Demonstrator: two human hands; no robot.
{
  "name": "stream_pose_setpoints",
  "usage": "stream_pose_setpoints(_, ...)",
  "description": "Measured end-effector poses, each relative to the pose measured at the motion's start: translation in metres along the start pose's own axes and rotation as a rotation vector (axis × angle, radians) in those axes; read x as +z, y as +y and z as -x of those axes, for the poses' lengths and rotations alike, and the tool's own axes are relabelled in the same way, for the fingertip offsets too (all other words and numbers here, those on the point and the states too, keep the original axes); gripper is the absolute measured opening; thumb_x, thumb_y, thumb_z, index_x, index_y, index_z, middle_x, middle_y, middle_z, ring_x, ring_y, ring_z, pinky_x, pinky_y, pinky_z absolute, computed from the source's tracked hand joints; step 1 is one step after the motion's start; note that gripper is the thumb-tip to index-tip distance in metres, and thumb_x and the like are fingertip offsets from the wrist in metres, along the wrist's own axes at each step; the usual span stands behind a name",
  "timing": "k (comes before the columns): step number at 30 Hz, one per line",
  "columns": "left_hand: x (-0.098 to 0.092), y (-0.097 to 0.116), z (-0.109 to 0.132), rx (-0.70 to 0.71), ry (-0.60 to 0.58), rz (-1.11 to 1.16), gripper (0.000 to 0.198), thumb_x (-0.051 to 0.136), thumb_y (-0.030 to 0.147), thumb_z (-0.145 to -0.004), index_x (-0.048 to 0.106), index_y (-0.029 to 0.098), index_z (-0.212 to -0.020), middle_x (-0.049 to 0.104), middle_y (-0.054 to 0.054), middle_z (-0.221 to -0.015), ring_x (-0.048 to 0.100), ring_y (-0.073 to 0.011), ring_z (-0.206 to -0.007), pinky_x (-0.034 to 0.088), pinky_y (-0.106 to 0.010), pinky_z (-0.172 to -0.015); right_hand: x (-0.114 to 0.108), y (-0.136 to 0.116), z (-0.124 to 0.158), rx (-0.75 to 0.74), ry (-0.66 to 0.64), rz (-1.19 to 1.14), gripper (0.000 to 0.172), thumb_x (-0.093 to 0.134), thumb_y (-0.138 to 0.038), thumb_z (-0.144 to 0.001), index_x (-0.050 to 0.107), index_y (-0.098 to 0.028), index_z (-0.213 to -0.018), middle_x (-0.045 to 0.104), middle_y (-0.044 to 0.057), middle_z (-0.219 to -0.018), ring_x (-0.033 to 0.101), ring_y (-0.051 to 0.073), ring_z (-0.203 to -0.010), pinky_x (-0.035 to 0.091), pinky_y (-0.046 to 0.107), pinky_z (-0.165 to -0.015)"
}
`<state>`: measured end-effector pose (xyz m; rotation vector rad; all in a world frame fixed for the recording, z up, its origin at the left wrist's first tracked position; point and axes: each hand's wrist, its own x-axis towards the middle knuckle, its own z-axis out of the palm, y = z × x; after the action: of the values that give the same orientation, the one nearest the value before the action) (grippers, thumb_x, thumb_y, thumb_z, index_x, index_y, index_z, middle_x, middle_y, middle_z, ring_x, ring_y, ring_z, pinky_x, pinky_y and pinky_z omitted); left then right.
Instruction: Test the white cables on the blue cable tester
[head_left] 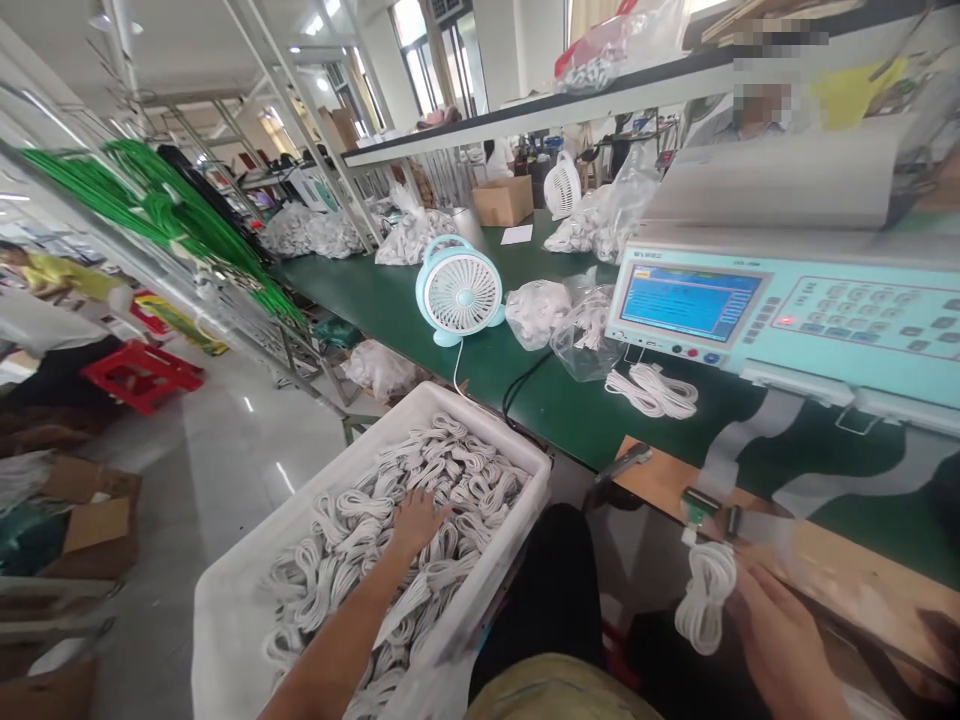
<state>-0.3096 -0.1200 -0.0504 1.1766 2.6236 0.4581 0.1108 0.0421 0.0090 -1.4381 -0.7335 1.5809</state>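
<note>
inside the white bin, left hand on coiled cables; right of bin, right hand at one coil; cannot tell if either's fingers grasp

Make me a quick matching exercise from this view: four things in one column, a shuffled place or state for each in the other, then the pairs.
Column one
1. Left hand
2. Right hand
3. Small fan
4. Instrument screen

Column two
A. Beside the coiled cable below the green connector
B. Lit, mostly blue
C. On the heaped coils in the white bin
D. Standing on the green table

Pairs: 1-C, 2-A, 3-D, 4-B
</note>
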Motion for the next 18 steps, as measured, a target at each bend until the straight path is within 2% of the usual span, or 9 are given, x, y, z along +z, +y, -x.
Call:
stream_pose_setpoints(2, 0.014, -0.013, 0.014, 0.011, -0.034, -0.041, 0.035, 0.053, 0.039, -0.075, 0.057, 0.014, -0.098, 0.048, -0.019, -0.123, 0.03, -0.0384, -0.122, 0.022, -0.053, -0.095, 0.0, 0.0, 0.0, 0.001, 0.002, 0.012, 0.03, 0.076, -0.031, -0.044, 0.066, -0.021, -0.07, 0.069, 0.006, -0.081, 0.061, 0.027, -0.078, 0.051, 0.03, -0.053)
stream_pose_setpoints(4, 0.026, -0.015, 0.024, 0.052, -0.06, -0.059, 0.031, 0.052, 0.036, -0.076, 0.055, 0.016, -0.1, 0.048, -0.015, -0.123, 0.029, -0.0338, -0.124, 0.02, -0.049, -0.098, 0.0, 0.0, 0.0, -0.008, -0.004, 0.013, 0.031, 0.076, -0.033, -0.045, 0.067, -0.021, -0.072, 0.069, 0.005, -0.082, 0.061, 0.026, -0.081, 0.051, 0.029, -0.055)
stream_pose_setpoints(6, 0.032, -0.011, 0.029, 0.093, -0.083, -0.06, 0.026, 0.052, 0.032, -0.076, 0.054, 0.017, -0.097, 0.052, -0.012, -0.116, 0.037, -0.0305, -0.118, 0.022, -0.046, -0.097, -0.001, 0.0, 0.0, -0.011, 0.0, 0.016, 0.032, 0.076, -0.033, -0.046, 0.067, -0.021, -0.074, 0.068, 0.004, -0.081, 0.061, 0.025, -0.08, 0.052, 0.029, -0.056)
stream_pose_setpoints(9, 0.031, -0.008, 0.027, 0.153, -0.134, -0.03, 0.019, 0.054, 0.024, -0.072, 0.053, 0.018, -0.09, 0.056, -0.007, -0.1, 0.05, -0.0248, -0.099, 0.033, -0.037, -0.089, -0.001, 0.0, 0.0, -0.012, -0.007, 0.008, 0.032, 0.076, -0.032, -0.045, 0.067, -0.021, -0.073, 0.068, 0.004, -0.078, 0.062, 0.024, -0.076, 0.051, 0.027, -0.053)
stream_pose_setpoints(12, 0.027, -0.009, 0.021, 0.198, -0.173, 0.024, 0.022, 0.057, 0.014, -0.063, 0.051, 0.019, -0.083, 0.056, -0.004, -0.092, 0.054, -0.0201, -0.086, 0.039, -0.029, -0.078, 0.001, 0.0, 0.001, -0.025, -0.019, -0.02, 0.032, 0.077, -0.031, -0.044, 0.067, -0.02, -0.072, 0.068, 0.003, -0.078, 0.062, 0.023, -0.073, 0.05, 0.025, -0.05)
stream_pose_setpoints(15, 0.028, -0.009, 0.017, 0.191, -0.166, 0.087, 0.022, 0.057, 0.009, -0.056, 0.048, 0.02, -0.074, 0.055, 0.0, -0.08, 0.053, -0.0189, -0.079, 0.041, -0.029, -0.075, 0.003, 0.002, 0.002, -0.059, -0.026, -0.042, 0.03, 0.076, -0.032, -0.049, 0.067, -0.019, -0.074, 0.068, 0.003, -0.076, 0.062, 0.021, -0.071, 0.05, 0.024, -0.052)
stream_pose_setpoints(18, 0.032, -0.007, 0.016, 0.137, -0.098, 0.155, 0.019, 0.054, 0.01, -0.055, 0.046, 0.021, -0.068, 0.054, 0.001, -0.074, 0.053, -0.0191, -0.078, 0.042, -0.03, -0.076, 0.003, 0.003, 0.003, -0.084, -0.053, -0.04, 0.027, 0.074, -0.034, -0.055, 0.066, -0.019, -0.075, 0.069, 0.003, -0.075, 0.062, 0.02, -0.068, 0.048, 0.025, -0.054)
